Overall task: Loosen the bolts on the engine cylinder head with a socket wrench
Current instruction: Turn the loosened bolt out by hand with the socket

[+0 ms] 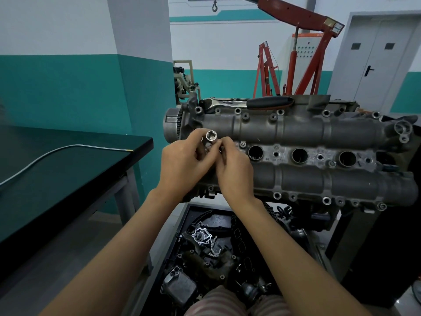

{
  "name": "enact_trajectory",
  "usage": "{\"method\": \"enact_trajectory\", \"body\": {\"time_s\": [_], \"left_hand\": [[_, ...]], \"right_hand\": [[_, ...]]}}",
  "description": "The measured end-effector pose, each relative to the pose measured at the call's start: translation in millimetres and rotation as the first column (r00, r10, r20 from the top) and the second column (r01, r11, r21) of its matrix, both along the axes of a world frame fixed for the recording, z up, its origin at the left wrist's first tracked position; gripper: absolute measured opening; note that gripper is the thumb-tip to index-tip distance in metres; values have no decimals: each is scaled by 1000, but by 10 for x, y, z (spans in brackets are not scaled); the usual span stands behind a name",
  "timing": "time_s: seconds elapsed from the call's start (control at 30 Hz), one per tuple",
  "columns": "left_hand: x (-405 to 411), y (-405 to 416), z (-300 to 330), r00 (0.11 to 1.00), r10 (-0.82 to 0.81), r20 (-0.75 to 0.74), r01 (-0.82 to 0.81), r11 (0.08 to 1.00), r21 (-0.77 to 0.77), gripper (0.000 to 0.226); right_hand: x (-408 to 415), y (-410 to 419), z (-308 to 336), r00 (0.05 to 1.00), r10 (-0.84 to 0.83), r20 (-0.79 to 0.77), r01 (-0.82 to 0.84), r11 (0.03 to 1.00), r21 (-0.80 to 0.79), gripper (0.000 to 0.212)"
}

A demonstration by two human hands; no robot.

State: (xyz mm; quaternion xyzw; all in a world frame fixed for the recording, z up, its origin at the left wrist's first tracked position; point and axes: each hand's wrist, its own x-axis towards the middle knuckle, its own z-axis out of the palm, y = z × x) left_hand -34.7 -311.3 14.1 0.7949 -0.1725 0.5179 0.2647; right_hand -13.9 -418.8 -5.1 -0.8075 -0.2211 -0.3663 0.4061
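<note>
The grey engine cylinder head [296, 131] stands on a stand in front of me, with bolt holes along its edges and three round wells in the middle. A socket wrench [250, 102] with a black handle lies on its far top edge, untouched. My left hand [184, 163] grips a shiny metal socket [211, 136], open end facing up, over the head's left end. My right hand [234, 165] pinches a small part right beside the socket; my fingers hide what it is.
A dark workbench [68, 169] with a metal tube [57, 151] stands at the left. A black tray [211, 258] of engine parts sits on the floor below the head. A red engine hoist [303, 53] and a grey door [376, 60] are behind.
</note>
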Motion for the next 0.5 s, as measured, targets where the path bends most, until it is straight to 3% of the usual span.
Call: {"method": "enact_trajectory", "body": {"time_s": [0.2, 0.37, 0.5], "left_hand": [[21, 1, 6, 1000, 13, 8, -13, 1000, -29, 19], [31, -31, 9, 1000, 9, 12, -8, 997, -71, 35], [22, -30, 7, 1000, 2, 6, -1, 998, -64, 37]], "right_hand": [[-11, 5, 10, 999, 27, 24, -27, 1000, 0, 22], [30, 16, -16, 999, -15, -43, 16, 1000, 20, 12], [17, 13, -18, 1000, -4, -9, 4, 1000, 21, 8]]}}
